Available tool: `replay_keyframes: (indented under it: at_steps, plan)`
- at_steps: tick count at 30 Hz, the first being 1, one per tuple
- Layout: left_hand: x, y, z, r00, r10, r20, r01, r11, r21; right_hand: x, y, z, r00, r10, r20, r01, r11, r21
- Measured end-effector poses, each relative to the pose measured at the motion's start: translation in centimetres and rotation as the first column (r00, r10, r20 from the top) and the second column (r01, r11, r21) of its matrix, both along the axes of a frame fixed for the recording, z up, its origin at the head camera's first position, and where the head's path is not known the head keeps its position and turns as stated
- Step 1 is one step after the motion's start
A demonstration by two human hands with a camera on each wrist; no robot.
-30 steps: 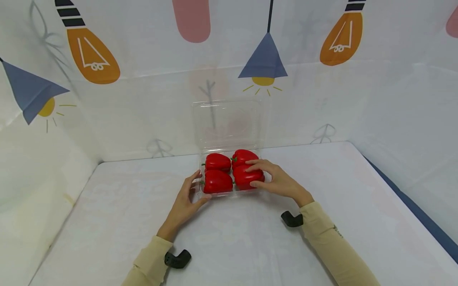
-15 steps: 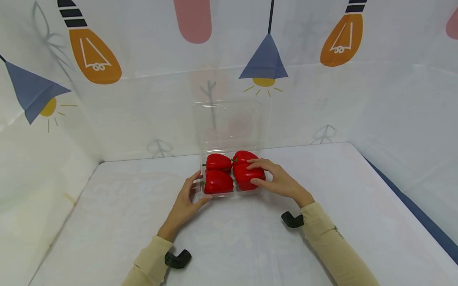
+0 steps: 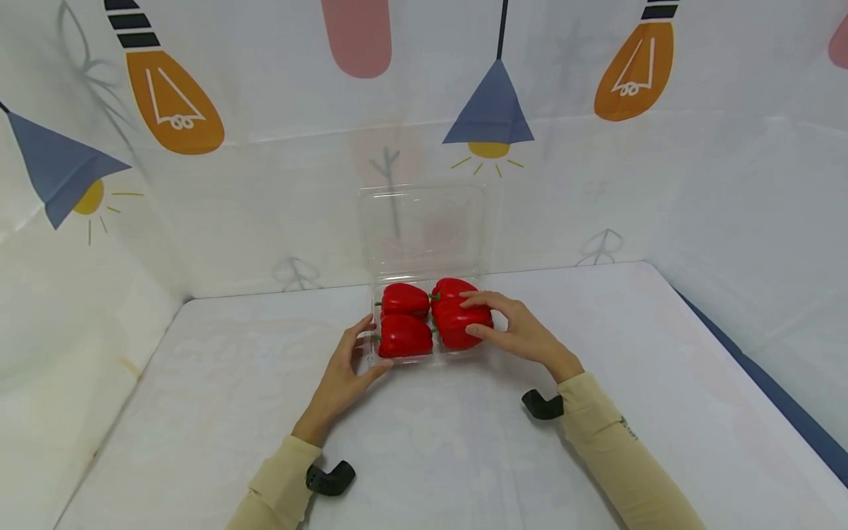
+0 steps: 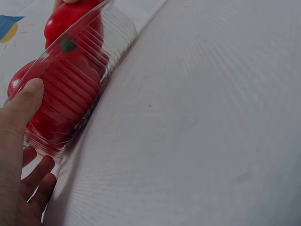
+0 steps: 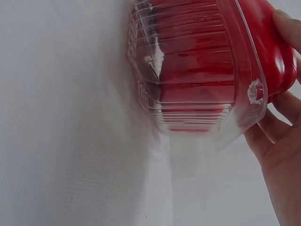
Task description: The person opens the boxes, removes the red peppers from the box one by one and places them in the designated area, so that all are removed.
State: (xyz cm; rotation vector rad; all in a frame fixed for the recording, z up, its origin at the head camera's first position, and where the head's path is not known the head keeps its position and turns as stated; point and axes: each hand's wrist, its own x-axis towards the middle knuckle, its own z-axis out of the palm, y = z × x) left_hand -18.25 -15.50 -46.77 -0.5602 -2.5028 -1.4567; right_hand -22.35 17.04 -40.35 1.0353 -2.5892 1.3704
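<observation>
A clear plastic clamshell container (image 3: 417,359) stands with its lid (image 3: 424,228) raised behind it, and several red bell peppers with green stems sit in it. My left hand (image 3: 341,379) holds its front left corner, thumb in front and fingers along the left side. In the left wrist view the thumb (image 4: 29,101) lies over the ribbed wall beside a pepper (image 4: 61,94). My right hand (image 3: 520,331) grips the front right bell pepper (image 3: 457,324) between thumb and fingers. That pepper (image 5: 268,42) stands above the container's rim in the right wrist view.
The container rests near the back edge of a white-covered table (image 3: 424,456). Close behind rises a white cloth backdrop (image 3: 278,191) printed with lamps and bulbs. Black wrist-camera mounts (image 3: 331,478) stick out by both sleeves.
My right hand and the front right pepper have shifted very slightly to the right and up in the head view. The left hand keeps its place on the container.
</observation>
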Motion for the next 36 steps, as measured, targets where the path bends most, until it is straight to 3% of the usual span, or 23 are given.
replay_keyframes:
  at_steps: [10, 16, 25, 32, 36]
  plan:
    - [0.1, 0.0, 0.0, 1.000, 0.002, 0.010, -0.002, 1.000, -0.001, -0.1, 0.1, 0.1, 0.999, -0.010, -0.048, 0.009, 1.000, -0.029]
    - [0.1, -0.1, 0.1, 1.000, -0.006, 0.019, 0.006, 1.000, 0.005, 0.1, 0.1, 0.3, 0.999, -0.042, -0.031, 0.040, 0.997, -0.060]
    - [0.1, -0.1, 0.1, 0.999, -0.010, 0.032, 0.010, 1.000, 0.008, 2.0, -0.5, 3.3, 0.995, -0.097, 0.009, 0.097, 0.994, -0.051]
    - [0.0, -0.2, 0.0, 1.000, -0.014, 0.018, 0.014, 1.000, 0.013, 0.0, 0.5, 0.6, 0.993, -0.113, -0.026, 0.110, 0.991, -0.079]
    - [0.0, -0.2, -0.1, 1.000, -0.014, 0.015, 0.013, 1.000, 0.010, -0.1, 0.6, 0.5, 0.990, -0.144, -0.014, 0.142, 0.988, -0.066]
